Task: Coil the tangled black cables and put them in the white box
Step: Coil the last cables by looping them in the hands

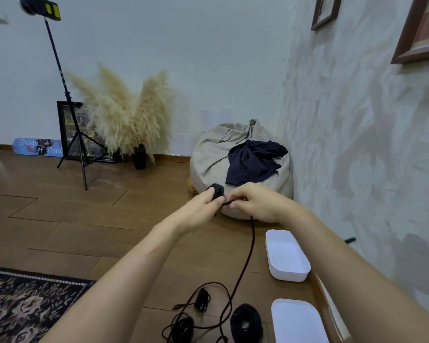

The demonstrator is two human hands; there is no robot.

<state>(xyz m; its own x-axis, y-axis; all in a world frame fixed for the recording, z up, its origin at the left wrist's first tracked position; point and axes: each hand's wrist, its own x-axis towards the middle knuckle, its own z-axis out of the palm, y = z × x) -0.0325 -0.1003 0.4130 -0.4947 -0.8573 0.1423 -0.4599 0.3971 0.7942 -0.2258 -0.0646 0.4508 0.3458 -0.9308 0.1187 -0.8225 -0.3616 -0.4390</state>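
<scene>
Wooden floor (84, 219); left grip (201, 206) holds a small cable coil (217, 190), right grip (255, 204) pinches the trailing cable (252, 243), which may snag on the tangle (202, 299) below the grips, loosening the coil.

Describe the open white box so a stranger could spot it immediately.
Start at the beige beanbag against the textured right-hand wall. On the wooden floor in front of it, along that wall, lie two white rounded-rectangle pieces. The open white box is the farther one, nearer the beanbag: hollow, with raised walls, whereas the nearer white piece shows a flat top.
</scene>
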